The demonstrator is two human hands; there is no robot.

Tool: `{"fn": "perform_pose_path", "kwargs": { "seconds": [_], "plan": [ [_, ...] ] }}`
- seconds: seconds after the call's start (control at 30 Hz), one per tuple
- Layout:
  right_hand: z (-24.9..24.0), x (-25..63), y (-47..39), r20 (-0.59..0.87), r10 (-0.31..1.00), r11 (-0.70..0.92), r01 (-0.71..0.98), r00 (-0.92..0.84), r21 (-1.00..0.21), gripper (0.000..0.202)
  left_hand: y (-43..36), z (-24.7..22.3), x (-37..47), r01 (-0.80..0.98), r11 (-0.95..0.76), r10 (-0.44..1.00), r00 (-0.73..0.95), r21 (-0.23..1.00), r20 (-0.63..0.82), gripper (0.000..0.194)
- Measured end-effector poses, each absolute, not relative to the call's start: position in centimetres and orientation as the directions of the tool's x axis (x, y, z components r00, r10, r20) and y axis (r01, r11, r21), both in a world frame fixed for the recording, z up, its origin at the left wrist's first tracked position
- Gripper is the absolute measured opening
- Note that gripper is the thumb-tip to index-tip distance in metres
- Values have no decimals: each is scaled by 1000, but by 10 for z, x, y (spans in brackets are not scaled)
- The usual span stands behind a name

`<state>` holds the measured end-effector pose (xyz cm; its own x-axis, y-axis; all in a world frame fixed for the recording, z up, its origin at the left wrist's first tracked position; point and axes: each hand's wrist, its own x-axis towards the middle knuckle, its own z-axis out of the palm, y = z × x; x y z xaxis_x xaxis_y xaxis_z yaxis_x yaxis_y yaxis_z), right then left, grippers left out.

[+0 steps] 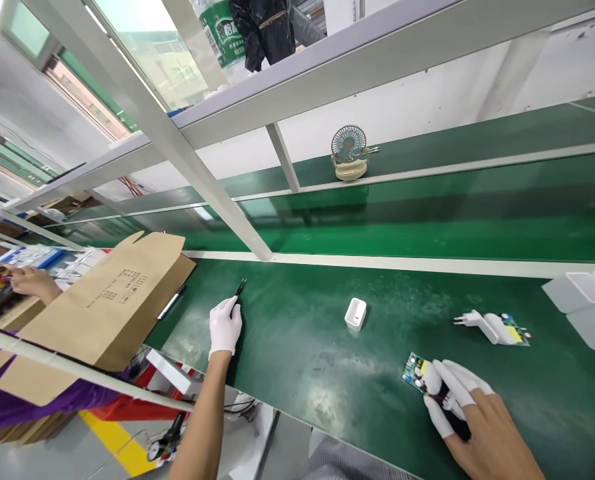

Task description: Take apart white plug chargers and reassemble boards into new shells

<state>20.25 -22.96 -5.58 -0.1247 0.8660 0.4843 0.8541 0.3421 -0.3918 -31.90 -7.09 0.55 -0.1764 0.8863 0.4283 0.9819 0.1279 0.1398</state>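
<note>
My left hand (225,327), in a white glove, is closed around a pair of black tweezers (241,287) at the left of the green bench, their tips pointing away from me. At the lower right, my right hand (470,407), with white covers on its fingers, grips a small circuit board (414,371). Something black shows between those fingers, partly hidden. A small white plastic housing (356,314) stands between my hands. Beyond my right hand lies a white plug piece (484,325) with two pins, next to another circuit board (516,331).
A cardboard box (127,293) stands at the left, with a white pen (171,303) beside it. Translucent bins (584,310) sit at the right edge. A metal frame post (212,193) rises behind the bench; a small fan (349,152) is further back. A co-worker's hand (32,281) shows far left.
</note>
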Motion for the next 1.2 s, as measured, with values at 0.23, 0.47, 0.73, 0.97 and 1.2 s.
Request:
{"fn": "perform_pose_path", "kwargs": {
  "seconds": [0.23,0.47,0.73,0.97,1.2],
  "plan": [
    [-54,201,-229,479,868,351,842,-128,-410,56,-56,-1,-335,983,140,872,-179,119,456,32],
    [-50,200,-230,477,868,353,846,-137,-400,56,-49,4,-338,975,214,886,-222,67,407,33],
    [-58,198,-227,487,866,338,853,-115,-399,53,-35,28,-336,939,335,910,-302,-73,284,40],
    [-39,190,-218,411,905,287,870,-109,-401,54,-8,40,-356,890,415,909,-398,-191,119,31],
    [-43,191,-223,427,898,292,865,-103,-407,53,-13,54,-328,930,361,906,-367,69,209,27]
  ]
}}
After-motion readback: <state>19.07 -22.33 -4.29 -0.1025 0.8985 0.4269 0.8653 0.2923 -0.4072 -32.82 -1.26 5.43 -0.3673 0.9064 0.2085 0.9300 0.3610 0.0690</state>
